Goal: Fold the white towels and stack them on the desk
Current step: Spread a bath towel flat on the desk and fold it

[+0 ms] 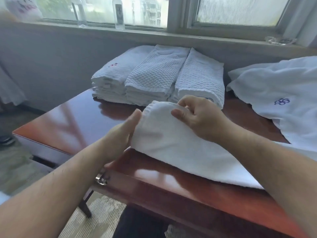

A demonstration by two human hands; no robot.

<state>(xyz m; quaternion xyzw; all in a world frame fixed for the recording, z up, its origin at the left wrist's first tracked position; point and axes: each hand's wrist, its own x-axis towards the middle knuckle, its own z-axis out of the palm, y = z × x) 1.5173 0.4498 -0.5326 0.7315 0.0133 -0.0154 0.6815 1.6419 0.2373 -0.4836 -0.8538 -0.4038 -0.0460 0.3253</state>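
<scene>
- Three stacks of folded white towels [157, 78] are sitting side by side at the desk's [68, 117] far edge.
- One towel [171, 143] is lying at the near edge.
- Two bottles [118, 12] are standing on the windowsill.

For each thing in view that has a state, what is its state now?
Towel: partly folded, far end lifted, rest lying on the desk.
Left hand: flat against the towel's left edge.
Right hand: pinching the lifted end.
Stacks: folded, three side by side.
Pile: unfolded.
</scene>
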